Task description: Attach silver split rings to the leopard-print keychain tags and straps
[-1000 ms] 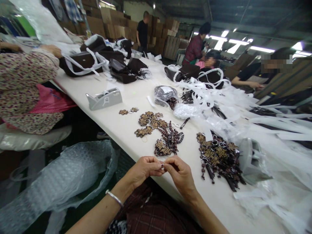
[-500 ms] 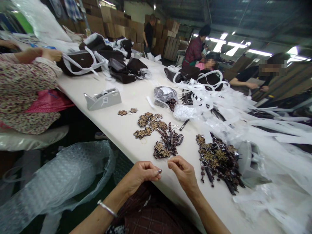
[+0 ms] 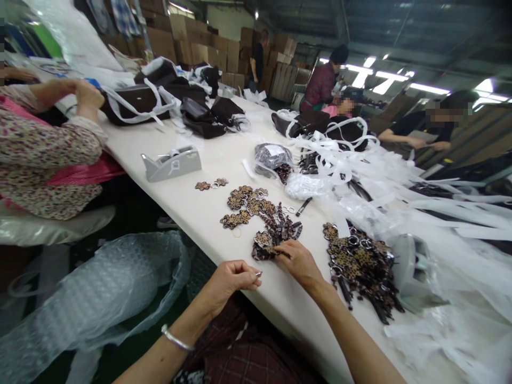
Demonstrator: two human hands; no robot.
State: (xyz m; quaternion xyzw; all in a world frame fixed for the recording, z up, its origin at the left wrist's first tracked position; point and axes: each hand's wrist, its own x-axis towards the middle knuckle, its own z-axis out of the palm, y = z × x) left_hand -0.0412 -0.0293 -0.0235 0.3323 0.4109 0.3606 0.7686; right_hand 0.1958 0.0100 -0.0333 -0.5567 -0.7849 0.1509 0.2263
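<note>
Right hand moved to charm pile, grip unclear; left fingers pinch one shiny bit; two dispensers.

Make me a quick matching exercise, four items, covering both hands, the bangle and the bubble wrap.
Things:
1. Left hand
2. Right hand
3. Bangle
4. Bubble wrap

Places, colours or states:
A. Lower than the tabletop, at the left of the picture
B. At a patterned flower charm in a pile
C. Silver-coloured and ring-shaped
D. Pinching a small shiny piece

Right pairs: 1-D, 2-B, 3-C, 4-A
</note>
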